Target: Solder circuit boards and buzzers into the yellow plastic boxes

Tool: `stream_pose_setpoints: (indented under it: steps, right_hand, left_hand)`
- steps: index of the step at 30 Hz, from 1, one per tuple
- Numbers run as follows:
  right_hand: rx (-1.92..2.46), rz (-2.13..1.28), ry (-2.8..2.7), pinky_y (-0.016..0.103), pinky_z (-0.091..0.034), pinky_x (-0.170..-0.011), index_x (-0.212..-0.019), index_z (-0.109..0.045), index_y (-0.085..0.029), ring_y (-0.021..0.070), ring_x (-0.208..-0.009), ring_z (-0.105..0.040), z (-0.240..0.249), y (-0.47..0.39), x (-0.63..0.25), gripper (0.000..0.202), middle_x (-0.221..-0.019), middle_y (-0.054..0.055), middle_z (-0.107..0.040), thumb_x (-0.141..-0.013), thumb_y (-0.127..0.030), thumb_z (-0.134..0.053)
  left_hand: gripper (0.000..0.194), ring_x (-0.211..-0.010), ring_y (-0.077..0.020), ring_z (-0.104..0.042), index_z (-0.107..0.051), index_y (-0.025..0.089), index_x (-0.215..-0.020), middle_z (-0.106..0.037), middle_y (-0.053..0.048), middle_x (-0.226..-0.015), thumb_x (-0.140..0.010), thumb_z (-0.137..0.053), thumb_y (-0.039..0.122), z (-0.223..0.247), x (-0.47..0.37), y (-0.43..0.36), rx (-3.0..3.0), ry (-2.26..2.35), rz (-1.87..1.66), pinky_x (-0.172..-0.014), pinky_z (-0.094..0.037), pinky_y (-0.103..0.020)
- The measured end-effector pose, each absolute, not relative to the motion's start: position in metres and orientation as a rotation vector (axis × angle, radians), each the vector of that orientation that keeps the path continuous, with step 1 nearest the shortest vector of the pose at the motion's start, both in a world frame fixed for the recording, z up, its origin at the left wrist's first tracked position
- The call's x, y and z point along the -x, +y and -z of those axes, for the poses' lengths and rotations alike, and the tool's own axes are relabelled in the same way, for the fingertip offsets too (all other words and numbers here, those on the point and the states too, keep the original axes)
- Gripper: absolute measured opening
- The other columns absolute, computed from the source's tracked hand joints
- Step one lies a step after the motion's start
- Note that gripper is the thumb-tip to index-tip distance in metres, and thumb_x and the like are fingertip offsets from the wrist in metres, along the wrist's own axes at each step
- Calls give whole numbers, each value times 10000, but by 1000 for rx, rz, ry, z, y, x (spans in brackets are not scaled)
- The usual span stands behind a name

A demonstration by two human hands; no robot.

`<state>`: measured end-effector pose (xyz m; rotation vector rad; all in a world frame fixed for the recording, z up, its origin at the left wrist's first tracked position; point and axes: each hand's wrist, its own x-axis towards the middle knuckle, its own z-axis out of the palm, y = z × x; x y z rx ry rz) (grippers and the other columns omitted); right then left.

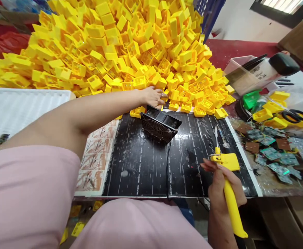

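The left hand [153,97] reaches the heap of yellow casings [133,49] beyond the black fan [159,125], its pinch unclear; the right hand [225,190] wraps a yellow-handled tool [235,212]. Casings look light, stiff, best held by their side walls.

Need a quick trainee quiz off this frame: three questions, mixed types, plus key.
1. Multiple choice. How is the soldering iron held?
a) in the left hand only
b) in the right hand only
c) in both hands

2. True or false: the left hand holds the scissors.

3. Fill in the blank: the fan rests on a mat coloured ____.

Key:
1. b
2. False; the left hand is at the near edge of the yellow cases, behind the fan.
3. black
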<state>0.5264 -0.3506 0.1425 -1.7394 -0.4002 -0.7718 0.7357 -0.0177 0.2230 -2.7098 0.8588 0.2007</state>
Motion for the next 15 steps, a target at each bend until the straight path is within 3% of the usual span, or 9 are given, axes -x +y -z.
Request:
stream_pose_setpoints:
  steps: [4, 6, 9, 12, 15]
  right_hand:
    - [1747, 733, -428, 312, -688, -692, -1085, -719, -179, 183, -771, -794, -146, -346, -530, 144, -1023, 57, -815, -961, -130, -663]
    - [1740, 740, -448, 299, -683, -680, -1071, -724, -182, 176, -757, -791, -147, -343, -531, 143, -1003, 48, -817, -951, -122, -673]
    - [1727, 764, -470, 294, -678, -674, -1073, -728, -184, 175, -752, -790, -148, -341, -529, 167, -997, 40, -818, -933, -104, -686]
    - [1724, 768, -479, 281, -670, -672, -1076, -731, -186, 170, -736, -788, -149, -341, -527, 179, -999, 38, -818, -926, -96, -689]
    - [1732, 762, -471, 270, -665, -681, -1070, -728, -189, 162, -705, -781, -147, -343, -526, 161, -992, 36, -818, -933, -114, -689]
  left_hand:
    - [395, -1400, -381, -481, -729, 309, -1257, -548, -86, -1565, -904, -582, 410, -231, -718, 3, 2636, 836, -329, -1074, -448, -553]
    - [395, -1364, -376, -498, -738, 313, -1233, -562, -100, -1539, -854, -644, 376, -233, -705, 12, 2605, 834, -358, -1020, -485, -515]
    - [321, -1325, -338, -531, -761, 295, -1149, -595, -103, -1498, -867, -612, 329, -233, -682, 25, 2585, 743, -365, -900, -532, -408]
    - [297, -1346, -329, -548, -778, 257, -1101, -608, -106, -1500, -907, -556, 300, -230, -653, 40, 2607, 743, -331, -906, -539, -399]
    - [175, -1319, -303, -599, -807, 238, -915, -714, -91, -1367, -829, -658, 271, -230, -626, 56, 2730, 798, -292, -885, -538, -355]
